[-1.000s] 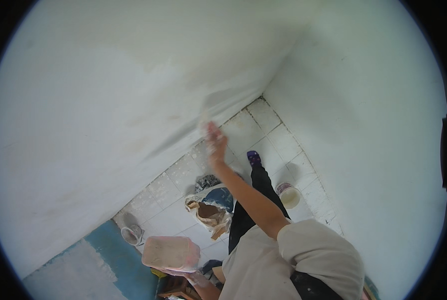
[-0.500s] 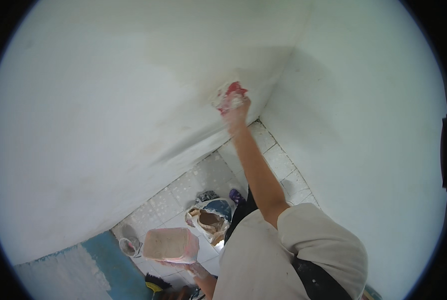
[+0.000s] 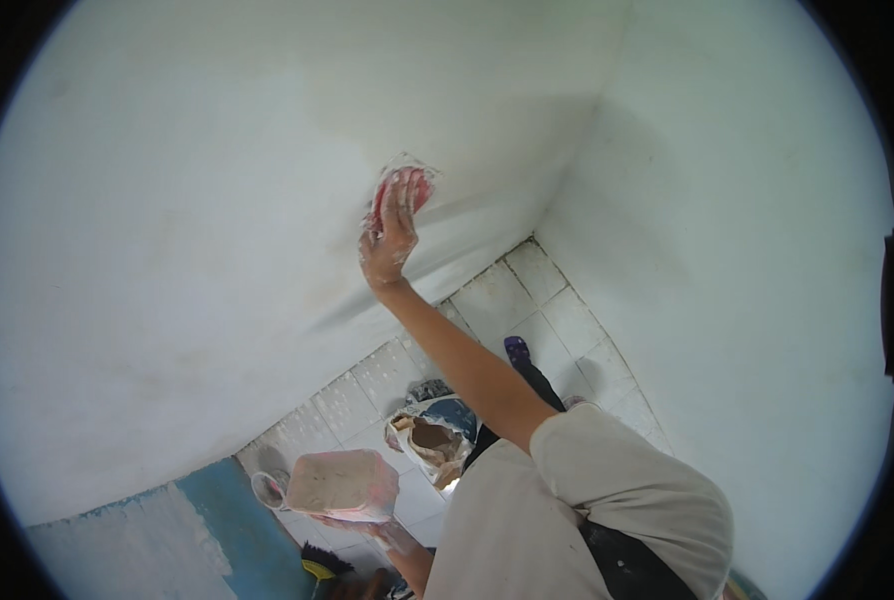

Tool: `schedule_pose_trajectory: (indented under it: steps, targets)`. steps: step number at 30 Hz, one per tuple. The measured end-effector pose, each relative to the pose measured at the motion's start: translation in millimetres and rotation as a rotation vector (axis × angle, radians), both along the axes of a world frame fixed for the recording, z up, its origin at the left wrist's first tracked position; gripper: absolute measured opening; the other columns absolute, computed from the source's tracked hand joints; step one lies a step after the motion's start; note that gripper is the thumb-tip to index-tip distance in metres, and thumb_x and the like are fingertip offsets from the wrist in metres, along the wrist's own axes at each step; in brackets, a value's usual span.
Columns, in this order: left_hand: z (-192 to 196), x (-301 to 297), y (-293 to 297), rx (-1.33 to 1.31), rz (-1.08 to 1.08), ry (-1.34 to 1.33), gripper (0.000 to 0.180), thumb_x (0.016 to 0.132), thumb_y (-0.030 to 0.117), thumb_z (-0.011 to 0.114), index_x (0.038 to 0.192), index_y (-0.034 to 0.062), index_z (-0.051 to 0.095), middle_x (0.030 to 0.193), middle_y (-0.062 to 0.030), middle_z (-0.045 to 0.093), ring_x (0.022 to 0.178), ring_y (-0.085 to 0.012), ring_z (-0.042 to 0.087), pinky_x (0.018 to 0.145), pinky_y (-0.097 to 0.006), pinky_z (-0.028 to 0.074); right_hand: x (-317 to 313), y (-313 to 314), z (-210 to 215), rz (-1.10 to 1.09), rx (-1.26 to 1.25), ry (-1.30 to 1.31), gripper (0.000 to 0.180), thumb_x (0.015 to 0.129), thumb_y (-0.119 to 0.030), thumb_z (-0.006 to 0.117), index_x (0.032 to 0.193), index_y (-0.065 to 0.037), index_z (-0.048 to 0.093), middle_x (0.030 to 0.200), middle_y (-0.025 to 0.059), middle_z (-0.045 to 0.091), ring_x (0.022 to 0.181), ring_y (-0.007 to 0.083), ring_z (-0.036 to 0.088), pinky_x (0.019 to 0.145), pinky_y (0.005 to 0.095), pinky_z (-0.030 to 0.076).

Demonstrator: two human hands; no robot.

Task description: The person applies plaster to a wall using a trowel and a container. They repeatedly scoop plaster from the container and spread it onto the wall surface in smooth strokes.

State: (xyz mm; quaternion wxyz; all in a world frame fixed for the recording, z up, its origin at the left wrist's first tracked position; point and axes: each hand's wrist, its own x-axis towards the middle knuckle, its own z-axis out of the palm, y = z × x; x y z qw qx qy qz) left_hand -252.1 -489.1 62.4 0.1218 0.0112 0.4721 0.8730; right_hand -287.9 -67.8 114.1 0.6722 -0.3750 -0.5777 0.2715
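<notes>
Against the white wall [image 3: 197, 230] my right hand [image 3: 391, 245] presses a red putty spreader [image 3: 423, 187], its fingers laid along the tool and smeared with white paste. Some paste clings around the spreader's edge. Low on the left, my left hand [image 3: 392, 537] supports a pinkish rectangular tub [image 3: 379, 488] from below. Pale putty [image 3: 332, 480] with a fairly smooth top fills the tub. Part of the left hand is hidden under the tub.
An open sack [image 3: 432, 440] stands on the tiled floor beside my leg, near a purple shoe [image 3: 517, 350]. A clear plastic container [image 3: 269, 490] sits by the wall. Black-and-yellow broom bristles [image 3: 322, 562] show at lower left, next to a blue-painted patch [image 3: 232, 510]. Two walls meet at a corner.
My right hand has swept the spreader leftward along the wall, away from the corner. The hand has turned so its back and fingers show. The tub stays nearly in place.
</notes>
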Motion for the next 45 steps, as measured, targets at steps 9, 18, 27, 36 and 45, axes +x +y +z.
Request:
schedule_pose_trajectory:
  steps: [9, 18, 27, 36, 45]
  targets:
    - [1.4, -1.9, -24.9, -0.013, 0.068, 0.004, 0.067, 0.089, 0.063, 0.042, 0.140, 0.0189, 0.039, 0.141, -0.0071, 0.041, 0.127, -0.0277, 0.041, 0.105, -0.048, 0.037, 81.8, 19.7, -71.4, 0.376, -0.831, 1.248, 0.014, 0.097, -0.021, 0.049, 0.094, -0.009, 0.057, 0.084, 0.0009, 0.055, 0.076, 0.0121, 0.058, 0.067, 0.0297, 0.053]
    - [16.6, 12.9, -51.4, -0.013, 0.109, -0.003, 0.068, 0.089, 0.063, 0.041, 0.140, 0.0191, 0.039, 0.141, -0.0075, 0.040, 0.127, -0.0277, 0.041, 0.105, -0.047, 0.036, 48.8, -109.7, 90.2, 0.616, -0.625, 0.488, 0.045, 0.079, 0.000, 0.057, 0.124, -0.002, 0.059, 0.077, -0.0016, 0.059, 0.068, 0.0036, 0.054, 0.059, 0.0181, 0.044]
    - [24.6, 7.9, -84.9, -0.015, 0.177, -0.004, 0.069, 0.088, 0.064, 0.042, 0.141, 0.0194, 0.039, 0.142, -0.0076, 0.039, 0.127, -0.0279, 0.040, 0.106, -0.048, 0.036, 113.0, -30.7, -6.6, 0.246, -0.457, 0.864, 0.032, 0.091, -0.023, 0.062, 0.112, 0.002, 0.061, 0.083, 0.0024, 0.064, 0.066, 0.0098, 0.057, 0.059, 0.0240, 0.047]
    - [60.7, 19.9, -122.0, 0.014, 0.175, -0.040, 0.070, 0.087, 0.065, 0.043, 0.141, 0.0197, 0.038, 0.142, -0.0073, 0.039, 0.128, -0.0283, 0.039, 0.106, -0.049, 0.036, 86.3, -13.0, 81.5, 0.131, -0.396, 0.456, 0.034, 0.082, 0.005, 0.054, 0.114, -0.001, 0.064, 0.069, -0.0037, 0.051, 0.057, 0.0064, 0.044, 0.048, 0.0239, 0.039]
    - [139.9, 24.8, -167.4, 0.540, -0.326, -0.042, 0.073, 0.084, 0.066, 0.049, 0.141, 0.0210, 0.040, 0.145, -0.0055, 0.037, 0.130, -0.0291, 0.037, 0.106, -0.054, 0.035, 56.9, -288.0, 142.1, 1.063, -0.875, 0.529, 0.032, 0.086, -0.021, 0.065, 0.107, 0.003, 0.063, 0.087, 0.0080, 0.065, 0.081, 0.0145, 0.065, 0.071, 0.0286, 0.056]
